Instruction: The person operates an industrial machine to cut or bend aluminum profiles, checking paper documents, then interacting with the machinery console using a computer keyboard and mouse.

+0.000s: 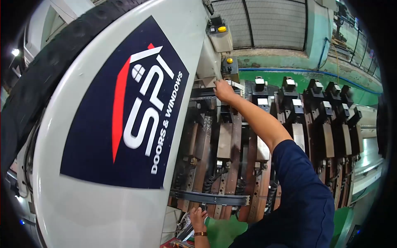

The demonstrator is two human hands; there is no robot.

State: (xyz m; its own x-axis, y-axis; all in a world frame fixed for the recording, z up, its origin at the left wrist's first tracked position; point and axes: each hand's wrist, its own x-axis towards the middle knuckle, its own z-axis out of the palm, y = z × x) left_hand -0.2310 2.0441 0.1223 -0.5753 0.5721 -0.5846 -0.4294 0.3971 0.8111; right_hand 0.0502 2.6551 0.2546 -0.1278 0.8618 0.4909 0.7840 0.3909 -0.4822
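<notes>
The right hand (pixel 225 91) is bent over the lettered bar (pixel 202 95), which reaches leftward from its fingers; the underside of the grip is hidden, so I cannot tell whether it is clenched on the bar or merely resting. The left hand (pixel 198 218) has its fingers loosely bent just below the dark profile (pixel 213 198); whether it touches that profile is unclear. These 2 lengths lie across the metal bed (pixel 225 142) between and beside the hands.

Pale shavings (pixel 208 120) gather below the right hand; grit of that kind under either length could scratch it or keep it from seating flat. The clamp blocks (pixel 289 84) right of the right hand pose a likely pinch risk, should any close while fingers are among them. The profile, near the bed's edge above the left hand, might slip or skew if nudged unevenly. The wristband (pixel 200 234) could snag.
</notes>
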